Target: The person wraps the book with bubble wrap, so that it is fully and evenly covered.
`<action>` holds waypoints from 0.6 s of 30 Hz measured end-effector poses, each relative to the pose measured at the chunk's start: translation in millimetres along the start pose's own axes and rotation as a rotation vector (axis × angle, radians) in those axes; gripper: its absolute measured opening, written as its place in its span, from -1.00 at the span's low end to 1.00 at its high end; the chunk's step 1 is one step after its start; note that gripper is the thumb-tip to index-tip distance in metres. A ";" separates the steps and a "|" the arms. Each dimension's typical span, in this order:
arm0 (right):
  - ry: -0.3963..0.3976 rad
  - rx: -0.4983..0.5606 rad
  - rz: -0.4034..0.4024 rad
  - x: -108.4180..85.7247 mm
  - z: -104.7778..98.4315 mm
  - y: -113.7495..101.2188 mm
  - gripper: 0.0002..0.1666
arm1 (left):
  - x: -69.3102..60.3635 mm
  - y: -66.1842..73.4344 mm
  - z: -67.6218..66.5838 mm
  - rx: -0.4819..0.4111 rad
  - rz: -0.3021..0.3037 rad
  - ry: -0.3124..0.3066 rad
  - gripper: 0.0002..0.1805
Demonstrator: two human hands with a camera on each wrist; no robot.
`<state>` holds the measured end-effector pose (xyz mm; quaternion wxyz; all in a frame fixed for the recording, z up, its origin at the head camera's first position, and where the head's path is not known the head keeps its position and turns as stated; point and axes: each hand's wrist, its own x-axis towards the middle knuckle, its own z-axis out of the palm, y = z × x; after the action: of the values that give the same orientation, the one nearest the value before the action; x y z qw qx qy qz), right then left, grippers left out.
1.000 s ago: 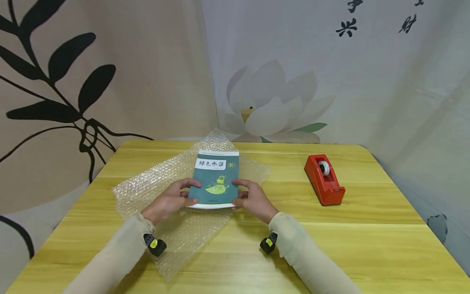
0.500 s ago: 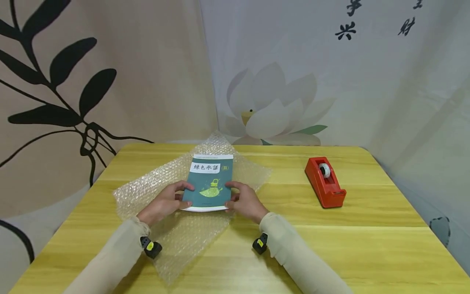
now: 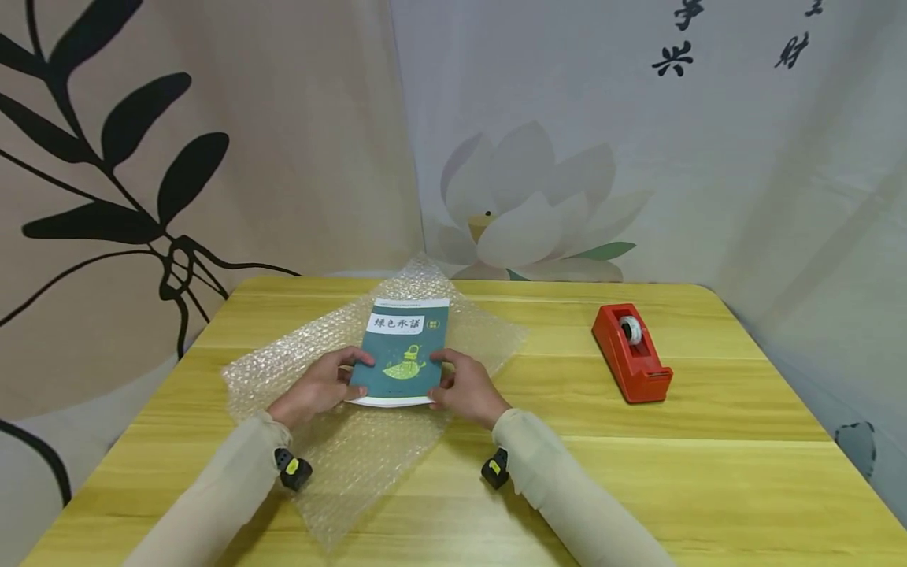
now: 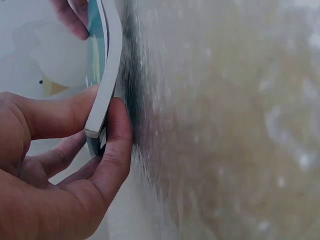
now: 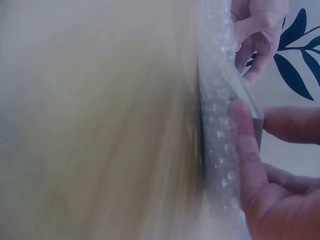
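Note:
A thin green paperback book [image 3: 405, 354] with a white title box and a yellow-green picture lies face up over a sheet of bubble wrap [image 3: 279, 366]. My left hand [image 3: 316, 387] pinches its near left corner between thumb and fingers. Opposite it, my right hand [image 3: 469, 386] grips the near right corner. In the left wrist view the book's white page edge [image 4: 109, 65] bends slightly between the fingers. The right wrist view has the right hand [image 5: 272, 185] pinching the book just above the bubble wrap [image 5: 217, 125]. The book's underside is mostly hidden.
A red tape dispenser [image 3: 632, 354] with a roll of tape stands on the right of the wooden table [image 3: 680, 472]. Behind the table hangs a printed cloth [image 3: 319, 157]. The bubble wrap lies diagonally, one corner reaching the table's back edge.
Both hands have shifted the book a little to the left over the bubble wrap, mostly in the first half second. The bubble wrap and the tape dispenser have stayed in place.

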<state>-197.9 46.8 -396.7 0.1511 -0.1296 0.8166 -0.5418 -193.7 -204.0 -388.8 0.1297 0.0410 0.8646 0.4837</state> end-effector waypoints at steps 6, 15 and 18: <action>0.014 -0.065 -0.016 0.6 3.5 -5.6 -0.30 | 1.2 -1.7 -4.7 0.040 0.031 0.004 -0.55; 0.023 -0.098 -0.006 1.4 6.5 -7.8 -0.37 | 3.2 -2.6 -6.9 0.078 0.026 0.007 -0.57; 0.017 -0.113 -0.021 3.1 9.0 -6.6 -0.38 | 3.0 -3.8 -7.8 0.085 0.027 0.016 -0.57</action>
<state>-197.0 35.5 -394.3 0.1307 -0.1419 0.8459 -0.4972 -198.4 -211.8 -388.6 0.1145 0.0542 0.8847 0.4486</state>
